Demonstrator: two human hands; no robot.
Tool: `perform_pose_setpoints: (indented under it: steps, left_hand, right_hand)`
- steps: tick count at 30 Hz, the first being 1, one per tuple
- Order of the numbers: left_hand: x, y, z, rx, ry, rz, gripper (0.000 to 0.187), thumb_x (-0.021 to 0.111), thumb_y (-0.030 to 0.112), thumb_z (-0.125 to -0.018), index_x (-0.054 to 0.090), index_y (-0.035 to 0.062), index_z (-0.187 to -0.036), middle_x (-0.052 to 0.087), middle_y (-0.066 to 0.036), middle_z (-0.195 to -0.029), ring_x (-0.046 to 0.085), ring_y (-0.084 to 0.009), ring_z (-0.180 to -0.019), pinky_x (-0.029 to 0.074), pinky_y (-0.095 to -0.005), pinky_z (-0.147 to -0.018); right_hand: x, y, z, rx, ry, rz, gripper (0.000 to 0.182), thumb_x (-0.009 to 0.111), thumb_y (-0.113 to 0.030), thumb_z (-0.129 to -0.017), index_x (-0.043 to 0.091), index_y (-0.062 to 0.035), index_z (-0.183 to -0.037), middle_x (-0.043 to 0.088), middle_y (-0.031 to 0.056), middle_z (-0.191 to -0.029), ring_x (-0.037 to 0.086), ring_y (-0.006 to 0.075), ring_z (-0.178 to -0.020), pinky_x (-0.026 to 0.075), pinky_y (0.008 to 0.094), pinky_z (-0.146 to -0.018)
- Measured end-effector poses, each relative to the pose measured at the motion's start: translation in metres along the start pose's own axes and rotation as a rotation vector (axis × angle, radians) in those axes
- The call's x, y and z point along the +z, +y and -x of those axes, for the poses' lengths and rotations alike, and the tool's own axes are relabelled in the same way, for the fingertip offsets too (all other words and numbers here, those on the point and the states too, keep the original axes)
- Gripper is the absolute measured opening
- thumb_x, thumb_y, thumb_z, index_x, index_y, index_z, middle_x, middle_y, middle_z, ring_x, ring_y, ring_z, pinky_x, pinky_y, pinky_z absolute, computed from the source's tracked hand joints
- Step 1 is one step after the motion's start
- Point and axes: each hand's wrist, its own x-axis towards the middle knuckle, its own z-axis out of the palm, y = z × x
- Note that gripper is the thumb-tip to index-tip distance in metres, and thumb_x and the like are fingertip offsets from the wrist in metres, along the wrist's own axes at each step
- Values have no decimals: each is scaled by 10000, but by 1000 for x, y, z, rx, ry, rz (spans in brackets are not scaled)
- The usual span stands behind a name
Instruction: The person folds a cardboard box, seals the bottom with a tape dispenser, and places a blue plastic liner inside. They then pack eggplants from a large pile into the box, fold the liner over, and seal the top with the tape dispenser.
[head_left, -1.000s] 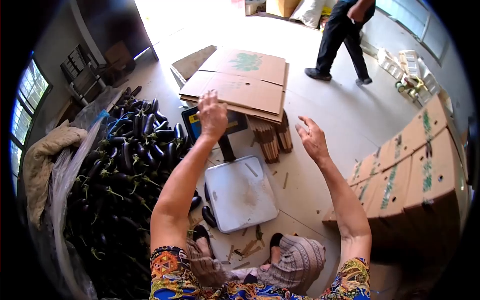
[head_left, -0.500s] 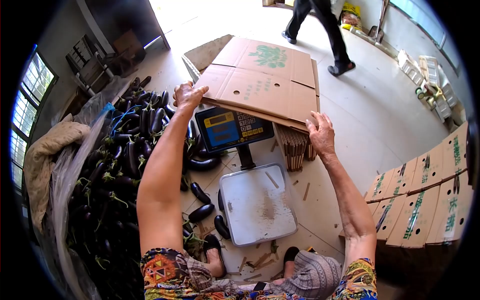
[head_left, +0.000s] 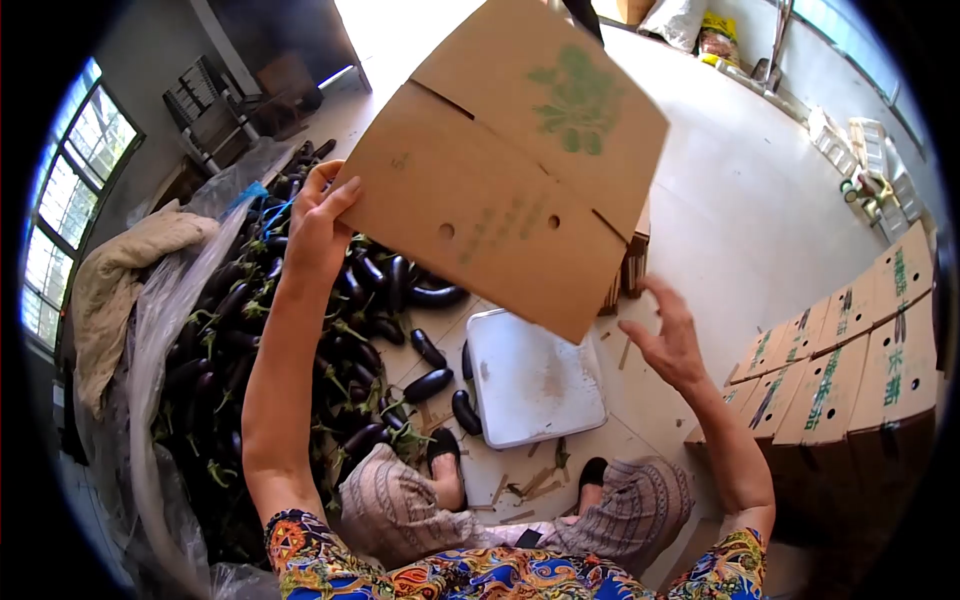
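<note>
My left hand [head_left: 318,222] grips the left edge of a flattened cardboard box [head_left: 500,170] with a green print, lifted and tilted in front of me. My right hand [head_left: 668,335] is open below the box's lower right corner, just apart from it, fingers spread. Under the raised box lies the grey weighing platform of a floor scale [head_left: 535,378]. Its display is hidden behind the cardboard.
A big heap of dark eggplants [head_left: 260,330] on plastic sheeting fills the left; a few lie loose by the scale. Packed cartons [head_left: 850,360] stand stacked at right. A bundle of wooden strips [head_left: 628,270] sits behind the scale. My feet in sandals [head_left: 445,470] rest near the platform.
The flat box has come up off the stack and now tilts in the air, held by my left hand. My right hand has let go and dropped below it. The walking person has left view.
</note>
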Motion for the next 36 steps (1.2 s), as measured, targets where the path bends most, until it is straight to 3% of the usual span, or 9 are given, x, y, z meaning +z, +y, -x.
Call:
perform_pose_setpoints:
  steps: [3, 9, 12, 14, 19, 23, 29, 33, 36]
  left_hand:
    - [-11, 43, 52, 121, 8, 31, 275, 644, 49, -917, 555, 56, -1177, 685, -61, -1033, 655, -147, -989, 522, -279, -853]
    - [-21, 69, 111, 246, -156, 31, 232, 686, 15, -862, 604, 26, -1079, 688, -48, -967, 645, -117, -904, 504, -251, -812]
    - [-18, 53, 117, 228, -217, -147, 248, 699, 38, -835, 604, 13, -1063, 679, -44, -930, 634, -118, -879, 495, -247, -789]
    - [-14, 40, 110, 195, -215, -346, 293, 695, 106, -850, 591, 11, -1107, 668, -55, -942, 637, -144, -874, 507, -279, -825]
    - [13, -76, 70, 207, 108, -567, 873, 698, 484, -840, 369, -91, -1407, 479, -293, -1357, 477, -346, -1272, 374, -388, -1073]
    - [56, -138, 74, -115, 116, -387, 1207, 593, 766, -772, 171, -111, -1486, 281, -333, -1501, 306, -399, -1407, 275, -390, -1152]
    - [84, -137, 84, -129, -61, -443, 1113, 701, 630, -782, 183, -26, -1517, 369, -274, -1470, 386, -334, -1367, 318, -366, -1118]
    - [69, -155, 88, -219, -129, -168, 1003, 779, 492, -777, 279, -29, -1473, 514, -204, -1357, 496, -270, -1257, 377, -338, -1068]
    - [67, -108, 102, -293, -169, -183, 957, 780, 454, -788, 300, -14, -1472, 520, -197, -1354, 519, -245, -1218, 430, -353, -1015]
  right_hand:
    - [-29, -49, 2, -288, 252, 265, 914, 811, -82, -687, 331, -31, -1463, 260, 255, -1530, 275, 436, -1393, 264, 492, -1137]
    - [-89, -156, 13, -518, 435, 682, 1095, 890, -219, -614, 279, -85, -1512, 236, 169, -1584, 212, 336, -1452, 197, 472, -1127]
    - [-100, -145, 25, -390, -83, 645, 719, 832, -207, -729, 524, -61, -1362, 675, 151, -1135, 663, 226, -939, 503, 367, -833]
    - [-90, -141, 21, 123, -642, 493, 331, 744, -174, -829, 661, -60, -1128, 680, 102, -747, 621, 205, -586, 531, 349, -629]
    - [-41, -136, 68, -188, -396, 232, 153, 625, -201, -913, 642, -57, -964, 637, 95, -665, 595, 170, -539, 509, 315, -476]
    - [0, -123, 91, 41, -428, 394, 225, 611, -189, -898, 601, -25, -1052, 675, 187, -781, 676, 293, -680, 552, 414, -691]
    - [24, -121, 105, 95, -521, 353, 410, 616, -356, -904, 580, 37, -1013, 671, 257, -897, 671, 429, -827, 536, 485, -785]
    - [31, -117, 108, 267, -384, -201, 629, 503, -514, -967, 532, 24, -1292, 543, 253, -1306, 507, 337, -1245, 388, 399, -1052]
    - [33, -94, 106, 458, -509, -582, 600, 453, -490, -999, 520, 12, -1320, 549, 199, -1321, 509, 262, -1225, 386, 348, -1041]
